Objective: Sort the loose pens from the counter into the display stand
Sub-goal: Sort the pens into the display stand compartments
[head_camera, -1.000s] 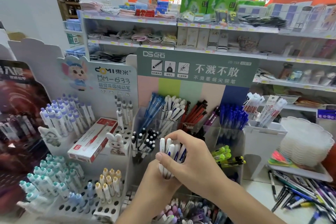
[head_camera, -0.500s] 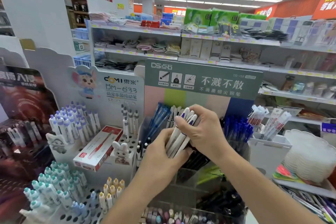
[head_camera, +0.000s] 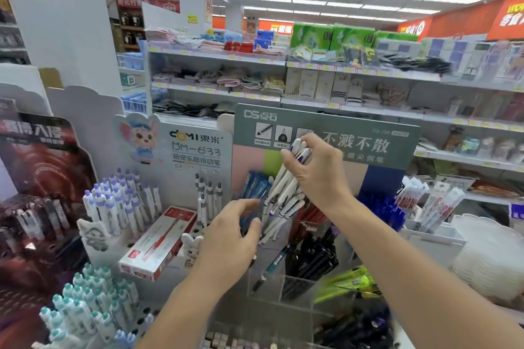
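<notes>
Gripping a bunch of white pens [head_camera: 286, 187] near their upper ends, the right hand [head_camera: 314, 173] holds them tilted over the back row of the clear display stand [head_camera: 269, 272], fingers curled tight round the bundle. Their lower tips reach down into the compartment that already carries white pens, between the blue pens [head_camera: 255, 187] towards the stand's left edge and the red pens [head_camera: 310, 217] on the other side. The left hand [head_camera: 229, 244] hovers just below and to the left, fingers loosely spread and holding nothing; whether a fingertip touches the compartment wall cannot be told.

The step in hand looks like seating this bundle in its matching slot. The next move probably calls for lowering the pens straight down until they rest on the bottom, with the left hand steadying the ones already there so nothing tips into the neighbouring slots, then loosening the right grip. Lower compartments hold black pens [head_camera: 309, 261] and green markers [head_camera: 348, 283]. No counter or loose pens can be made out in this view, so how much remains to sort is uncertain.
</notes>
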